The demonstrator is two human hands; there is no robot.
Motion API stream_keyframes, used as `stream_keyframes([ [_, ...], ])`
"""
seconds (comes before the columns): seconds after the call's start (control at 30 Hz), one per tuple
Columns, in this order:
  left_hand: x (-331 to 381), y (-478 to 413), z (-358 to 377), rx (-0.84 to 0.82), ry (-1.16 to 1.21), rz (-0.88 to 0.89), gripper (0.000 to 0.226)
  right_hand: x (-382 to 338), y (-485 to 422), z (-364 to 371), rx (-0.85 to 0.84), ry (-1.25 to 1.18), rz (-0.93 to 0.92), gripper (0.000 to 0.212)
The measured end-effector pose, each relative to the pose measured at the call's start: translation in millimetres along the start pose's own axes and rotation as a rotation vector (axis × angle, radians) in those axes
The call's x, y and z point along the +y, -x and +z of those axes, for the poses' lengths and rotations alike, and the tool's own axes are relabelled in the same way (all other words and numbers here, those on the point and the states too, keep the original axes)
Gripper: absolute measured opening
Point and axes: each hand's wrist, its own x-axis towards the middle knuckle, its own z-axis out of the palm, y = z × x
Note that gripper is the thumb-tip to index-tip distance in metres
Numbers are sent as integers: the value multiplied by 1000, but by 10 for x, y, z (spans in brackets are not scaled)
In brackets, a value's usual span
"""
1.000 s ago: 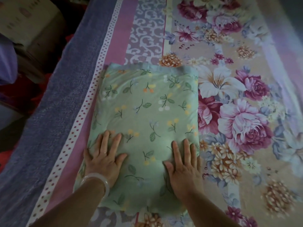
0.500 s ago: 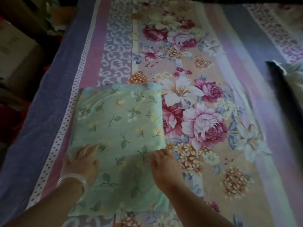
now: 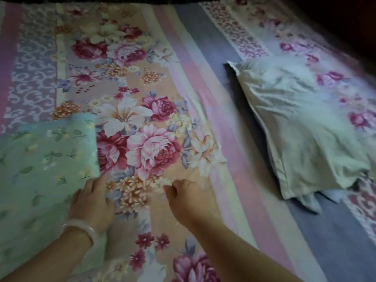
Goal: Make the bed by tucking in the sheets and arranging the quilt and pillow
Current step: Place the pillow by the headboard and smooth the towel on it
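Observation:
A green pillow [image 3: 40,169] with a leaf print lies flat at the left on the floral bed sheet [image 3: 142,98]. My left hand [image 3: 91,202], a pale bangle on its wrist, rests at the pillow's right edge with the fingers lying forward. My right hand [image 3: 187,198] hovers over the sheet's flower pattern to the right of the green pillow; its fingers are curled under and nothing shows in them. A crumpled white pillow [image 3: 301,127] lies askew at the right on the sheet's purple stripe.
The sheet spreads flat across the whole view, with a dark edge [image 3: 183,0] along the top. Loose pale cloth [image 3: 311,200] pokes out under the white pillow's near corner. A dark area fills the top right corner.
The view has swung right, bringing the white pillow fully in. My right hand has left the green pillow and moved right over the sheet. My left hand slid to the pillow's right edge.

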Motion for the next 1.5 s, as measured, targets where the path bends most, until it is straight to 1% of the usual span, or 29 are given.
stream_keyframes([
  [0.27,2285,205,141,-8,63,271,63,1406,239,-1201,109,25,103,27],
  [0.4,3089,331,168,9,133,343,60,1908,265,-1633,110,46,122,22],
  [0.47,3383,394,189,14,161,370,57,2113,266,-1798,113,49,131,17],
  [0.57,3674,459,281,-15,225,376,58,2394,262,-1954,120,53,154,18],
  [0.67,3736,534,334,-34,250,396,59,2497,268,-1987,140,20,179,17],
  [0.8,3642,473,380,-66,230,396,60,2517,210,-1962,139,45,186,34],
  [0.87,3593,414,394,-69,248,405,59,2529,162,-1959,168,67,190,44],
  [0.97,3450,362,363,-93,331,337,59,2481,36,-1970,160,92,214,56],
  [1.07,3323,330,324,-110,346,307,60,2436,-96,-2044,153,101,269,57],
  [1.2,3162,192,258,-81,358,245,57,2421,-306,-2099,159,102,341,60],
  [1.3,3119,96,250,-77,392,194,59,2481,-500,-2131,154,101,351,61],
  [1.4,3206,63,344,-85,382,140,57,2591,-691,-2159,168,104,352,65],
  [1.5,3472,45,527,-107,389,110,56,2785,-843,-2184,172,196,357,71],
])
